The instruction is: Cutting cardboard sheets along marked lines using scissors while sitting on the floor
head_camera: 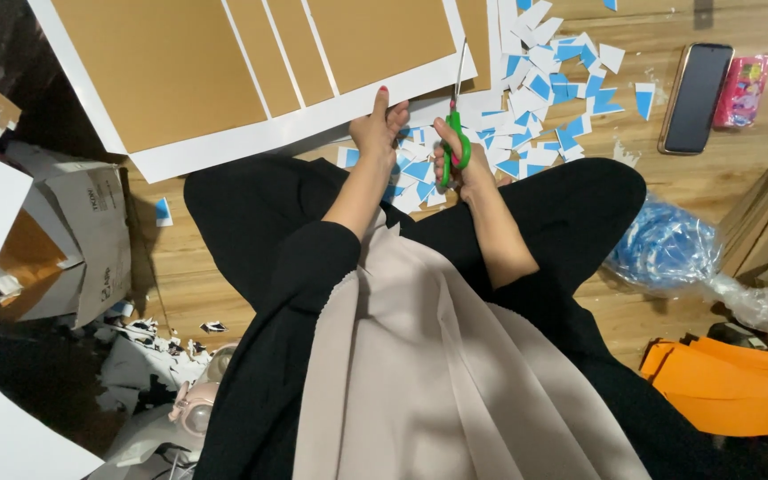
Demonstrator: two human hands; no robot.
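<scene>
I sit cross-legged on a wooden floor. My left hand (pixel 379 130) grips the near edge of a large sheet (pixel 224 62) with brown panels and white borders, thumb on top. My right hand (pixel 457 162) is closed around green-handled scissors (pixel 455 133); their blades point away from me and run into the sheet's white edge. A heap of blue and white paper scraps (pixel 535 98) lies just beyond both hands.
A dark phone (pixel 695 98) and a pink packet (pixel 743 89) lie at the far right. A clear bag of blue material (pixel 668 249) and orange sheets (pixel 731 391) sit to my right. A cardboard box (pixel 73 240) and torn scraps (pixel 148 351) are on my left.
</scene>
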